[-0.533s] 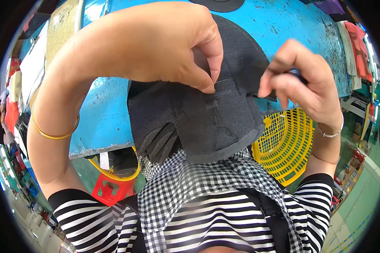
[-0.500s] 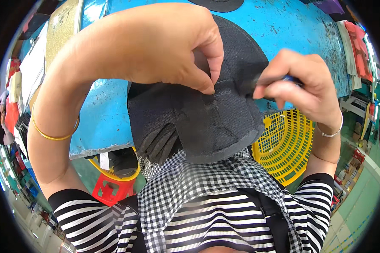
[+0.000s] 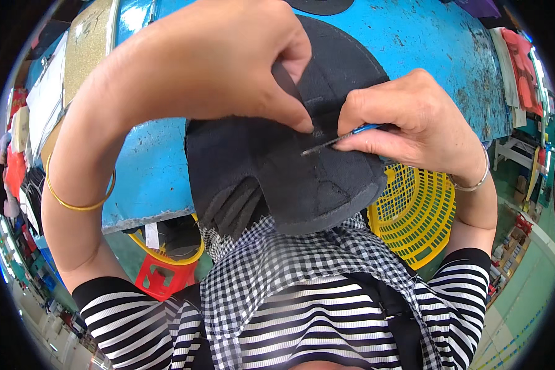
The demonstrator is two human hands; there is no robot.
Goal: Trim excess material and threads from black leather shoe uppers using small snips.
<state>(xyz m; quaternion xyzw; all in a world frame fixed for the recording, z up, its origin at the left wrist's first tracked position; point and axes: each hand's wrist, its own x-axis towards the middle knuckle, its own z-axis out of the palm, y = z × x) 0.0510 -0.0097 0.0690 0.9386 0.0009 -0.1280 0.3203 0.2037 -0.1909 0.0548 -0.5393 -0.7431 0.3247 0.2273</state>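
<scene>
Dark felt piece (image 3: 302,179) over blue worktop (image 3: 148,166) | left hand (image 3: 228,61) pinching its edge | right hand (image 3: 413,123) gripping thin blue-handled tool (image 3: 336,140), tip touching felt

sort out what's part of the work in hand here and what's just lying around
In use: left hand pinching the dark grey fabric piece; right hand holding a thin blue-handled tool against it.

Lying about: yellow basket, red stool, blue table.

Left hand (image 3: 222,68) and right hand (image 3: 407,120) pinch, fingertips close.
</scene>
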